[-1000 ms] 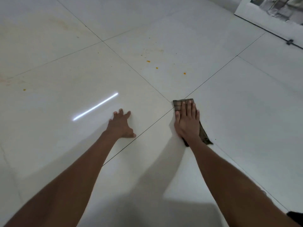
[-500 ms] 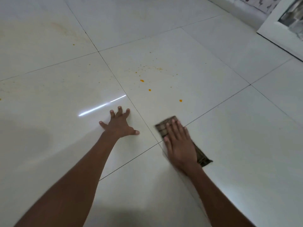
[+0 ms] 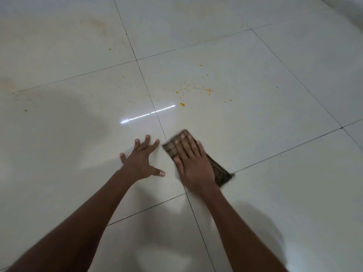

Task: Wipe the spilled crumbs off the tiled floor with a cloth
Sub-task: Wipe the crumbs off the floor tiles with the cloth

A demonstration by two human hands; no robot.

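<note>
Orange crumbs (image 3: 193,89) lie scattered on the glossy white tiled floor (image 3: 275,193), just beyond my hands, with stray specks further left. A folded brown checked cloth (image 3: 220,171) lies flat on the floor. My right hand (image 3: 193,163) presses down on it with straight fingers, covering most of it. My left hand (image 3: 142,160) rests flat on the tile beside it, fingers spread, holding nothing. The cloth's front edge is a short way short of the crumbs.
Dark grout lines (image 3: 151,99) cross the floor near my hands. A bright strip of reflected light (image 3: 147,114) lies between my hands and the crumbs. Faint brownish stains (image 3: 94,24) mark the far left tiles. The base of a wall (image 3: 353,8) shows at top right.
My right hand has slid the cloth leftward and forward, close beside my left hand. The view has shifted, bringing the crumbs nearer the centre.
</note>
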